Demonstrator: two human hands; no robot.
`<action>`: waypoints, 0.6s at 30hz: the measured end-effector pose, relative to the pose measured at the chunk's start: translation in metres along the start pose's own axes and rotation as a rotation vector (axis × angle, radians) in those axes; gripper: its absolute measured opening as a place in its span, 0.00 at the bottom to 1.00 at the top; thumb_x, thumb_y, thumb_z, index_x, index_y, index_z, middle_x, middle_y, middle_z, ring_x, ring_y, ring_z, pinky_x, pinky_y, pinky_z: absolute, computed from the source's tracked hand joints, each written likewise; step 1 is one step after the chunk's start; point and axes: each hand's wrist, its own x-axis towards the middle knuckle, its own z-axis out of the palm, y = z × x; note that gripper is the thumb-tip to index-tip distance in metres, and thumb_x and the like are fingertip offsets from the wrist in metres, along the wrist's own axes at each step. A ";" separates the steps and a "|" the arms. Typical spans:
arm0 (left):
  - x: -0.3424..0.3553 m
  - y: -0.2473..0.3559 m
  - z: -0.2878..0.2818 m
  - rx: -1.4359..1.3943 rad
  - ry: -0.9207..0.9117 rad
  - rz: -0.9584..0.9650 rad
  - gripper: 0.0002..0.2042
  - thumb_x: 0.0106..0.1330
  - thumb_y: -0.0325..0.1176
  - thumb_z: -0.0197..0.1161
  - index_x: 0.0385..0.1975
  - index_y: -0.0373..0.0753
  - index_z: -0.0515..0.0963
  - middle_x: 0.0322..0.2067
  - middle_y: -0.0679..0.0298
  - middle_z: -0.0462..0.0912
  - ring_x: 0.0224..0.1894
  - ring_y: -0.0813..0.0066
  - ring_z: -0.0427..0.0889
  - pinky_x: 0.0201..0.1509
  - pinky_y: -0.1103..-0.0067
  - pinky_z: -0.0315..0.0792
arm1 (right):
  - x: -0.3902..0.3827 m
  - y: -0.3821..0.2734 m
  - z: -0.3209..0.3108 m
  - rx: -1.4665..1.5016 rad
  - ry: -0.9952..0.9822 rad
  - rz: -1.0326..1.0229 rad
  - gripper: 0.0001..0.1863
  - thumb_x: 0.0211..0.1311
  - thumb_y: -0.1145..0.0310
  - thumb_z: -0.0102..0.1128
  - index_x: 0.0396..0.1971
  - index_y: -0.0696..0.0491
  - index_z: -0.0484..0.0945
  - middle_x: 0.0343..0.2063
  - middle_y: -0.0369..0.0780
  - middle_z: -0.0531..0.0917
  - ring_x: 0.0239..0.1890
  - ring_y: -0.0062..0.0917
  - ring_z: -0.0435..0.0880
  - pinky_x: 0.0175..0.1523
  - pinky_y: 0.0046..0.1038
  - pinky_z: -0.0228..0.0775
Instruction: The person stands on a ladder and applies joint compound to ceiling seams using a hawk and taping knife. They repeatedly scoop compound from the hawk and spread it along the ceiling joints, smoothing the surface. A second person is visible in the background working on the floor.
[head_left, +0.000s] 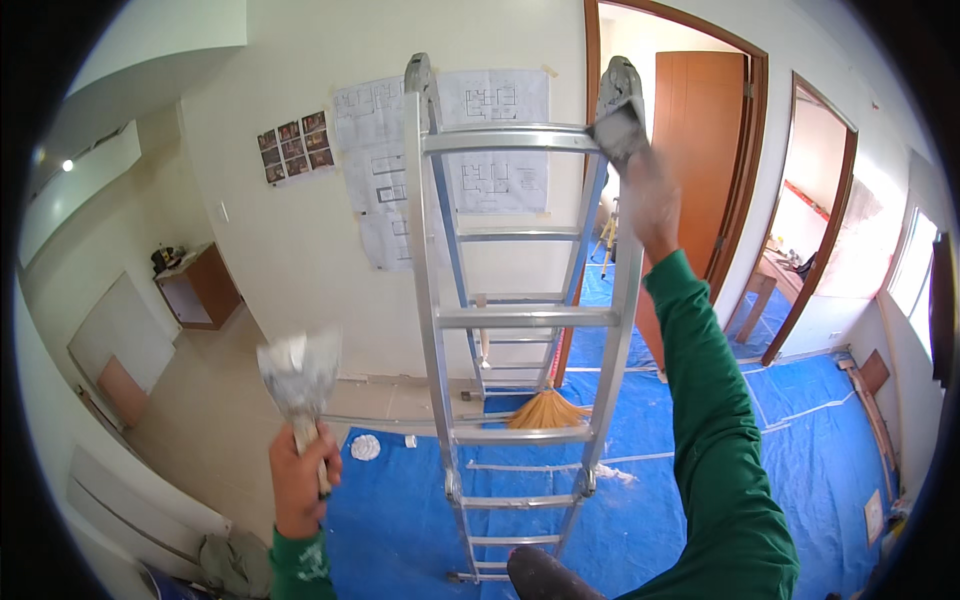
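Your left hand curls its fingers round the handle of a putty knife, its whitish blade pointing up, left of the ladder. Your right hand, blurred, grips a scraper by the ladder's top; I cannot tell whether they touch. A blue sheet spreads below.

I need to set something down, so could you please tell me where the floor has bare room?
Blue sheet between the right sleeve and the plank; tiles between the brown cabinet and the sheet. It is crowded around the ladder, broom and white debris.
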 end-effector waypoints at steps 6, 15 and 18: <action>0.158 0.147 0.099 -0.046 -0.222 0.388 0.08 0.67 0.32 0.66 0.42 0.38 0.78 0.25 0.66 0.80 0.24 0.80 0.77 0.30 0.81 0.72 | 0.158 0.060 0.027 -0.109 0.004 -0.025 0.17 0.71 0.61 0.57 0.49 0.59 0.82 0.30 0.49 0.84 0.34 0.36 0.82 0.40 0.38 0.73; 0.365 0.308 0.262 0.062 -0.269 0.384 0.11 0.66 0.28 0.65 0.46 0.35 0.79 0.41 0.59 0.89 0.39 0.77 0.88 0.42 0.77 0.81 | 0.244 0.086 0.083 0.565 -0.324 0.508 0.25 0.76 0.48 0.56 0.45 0.59 0.82 0.30 0.36 0.85 0.27 0.19 0.79 0.38 0.25 0.73; 0.400 0.325 0.280 0.057 -0.253 0.380 0.10 0.65 0.27 0.63 0.44 0.34 0.79 0.38 0.55 0.89 0.38 0.70 0.88 0.41 0.74 0.80 | 0.240 0.077 0.079 0.666 -0.319 0.507 0.25 0.77 0.49 0.55 0.45 0.60 0.82 0.28 0.34 0.82 0.25 0.16 0.77 0.35 0.21 0.71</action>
